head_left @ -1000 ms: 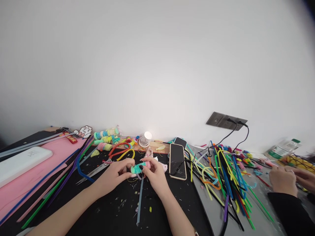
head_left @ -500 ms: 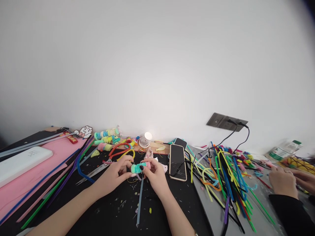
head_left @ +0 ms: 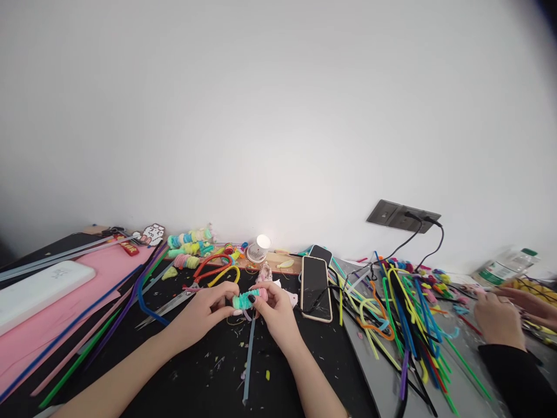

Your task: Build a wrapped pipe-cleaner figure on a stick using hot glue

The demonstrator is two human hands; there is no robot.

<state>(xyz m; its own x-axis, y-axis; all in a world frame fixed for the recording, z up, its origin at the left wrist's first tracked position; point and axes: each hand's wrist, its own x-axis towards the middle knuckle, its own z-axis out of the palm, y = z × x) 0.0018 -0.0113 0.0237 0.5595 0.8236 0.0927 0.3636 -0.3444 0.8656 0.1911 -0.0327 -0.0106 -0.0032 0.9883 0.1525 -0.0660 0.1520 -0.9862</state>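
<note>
Between my two hands is a coiled pipe-cleaner roll (head_left: 246,299), green at its left end, turquoise in the middle and pink at the right. My left hand (head_left: 216,303) pinches the green end with thumb and fingertips. Around the pink end my right hand (head_left: 275,306) is closed, its dark-nailed thumb pressed on the turquoise part. A thin translucent glue stick (head_left: 249,363) lies on the black mat (head_left: 209,377) just below the roll. Scissors (head_left: 169,305) with red and yellow handles rest beyond my left hand. More coiled rolls (head_left: 188,238) lie at the back left.
A white paper cup (head_left: 259,248) stands by the wall. Right of my hands lies a phone (head_left: 315,289), then a heap of pipe cleaners (head_left: 409,325). Another person's hand (head_left: 499,321) works at far right near a plastic bottle (head_left: 507,267). At left lies a white case (head_left: 46,293).
The view has shifted very slightly. Both my hands keep their hold on the roll with little movement. The other person's hands at far right have moved a little.
</note>
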